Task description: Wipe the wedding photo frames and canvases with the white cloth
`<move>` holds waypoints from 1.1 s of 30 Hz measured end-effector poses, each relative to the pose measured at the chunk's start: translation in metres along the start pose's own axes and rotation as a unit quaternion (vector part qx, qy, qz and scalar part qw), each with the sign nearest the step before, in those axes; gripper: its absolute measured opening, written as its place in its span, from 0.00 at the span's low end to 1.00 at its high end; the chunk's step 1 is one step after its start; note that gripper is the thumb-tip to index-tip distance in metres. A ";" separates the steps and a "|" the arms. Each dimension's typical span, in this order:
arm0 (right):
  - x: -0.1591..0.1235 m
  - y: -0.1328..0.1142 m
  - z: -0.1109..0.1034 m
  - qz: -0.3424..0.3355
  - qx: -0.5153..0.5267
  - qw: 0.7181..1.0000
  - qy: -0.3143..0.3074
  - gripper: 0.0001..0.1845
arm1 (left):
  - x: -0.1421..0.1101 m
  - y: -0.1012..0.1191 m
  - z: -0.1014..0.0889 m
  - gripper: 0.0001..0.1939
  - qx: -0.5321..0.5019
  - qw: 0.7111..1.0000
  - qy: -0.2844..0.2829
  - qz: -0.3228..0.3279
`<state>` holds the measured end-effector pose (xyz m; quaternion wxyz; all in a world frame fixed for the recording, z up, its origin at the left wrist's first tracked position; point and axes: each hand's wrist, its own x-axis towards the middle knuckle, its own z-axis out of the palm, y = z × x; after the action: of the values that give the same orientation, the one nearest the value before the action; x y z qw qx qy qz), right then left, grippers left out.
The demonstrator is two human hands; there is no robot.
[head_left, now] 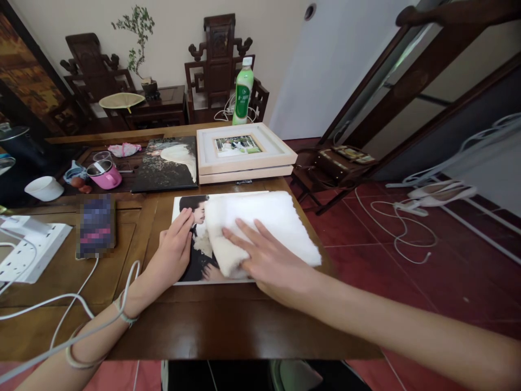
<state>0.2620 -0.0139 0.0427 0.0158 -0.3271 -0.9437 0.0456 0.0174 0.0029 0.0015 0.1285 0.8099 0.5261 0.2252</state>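
Observation:
On the near part of the wooden table lies a photo panel (198, 245) with a dark-haired figure printed on it. A fluffy white towel (280, 220) covers its right part, bunched into a fold at its left end. My right hand (264, 255) presses on the towel with fingers apart, and the fold is caught by its lower fingers near the palm. My left hand (173, 244) rests on the panel's left edge, fingers stretched out and side by side. What lies under the towel is hidden.
Behind the panel sit stacked wooden picture frames (244, 169), another photo panel (166, 174) and a green bottle (243, 92). To the left are a pink mug (106, 176), a white cup (44, 188), a phone (96, 225) and a power strip (40, 255). A white cable (109, 320) crosses my left forearm.

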 end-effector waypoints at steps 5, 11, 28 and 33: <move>-0.031 -0.026 0.011 -0.068 -0.004 0.994 0.091 0.09 | 0.000 0.003 -0.003 0.24 0.004 1.000 -0.010 -0.002; -0.038 -0.041 0.013 -0.086 -0.031 0.976 0.196 0.13 | 0.000 0.003 -0.003 0.24 0.000 1.000 -0.006 0.001; 0.039 0.021 -0.018 0.006 -0.017 0.999 -0.036 0.19 | 0.000 0.000 0.000 0.24 0.003 1.000 0.004 0.002; 0.041 0.018 -0.015 0.010 -0.022 0.999 -0.026 0.18 | 0.001 0.001 0.000 0.24 0.002 1.000 0.005 -0.001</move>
<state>0.2416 0.0273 0.0556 -0.0164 -0.3352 -0.9414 0.0333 0.0182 0.0032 0.0018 0.1243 0.8088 0.5279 0.2274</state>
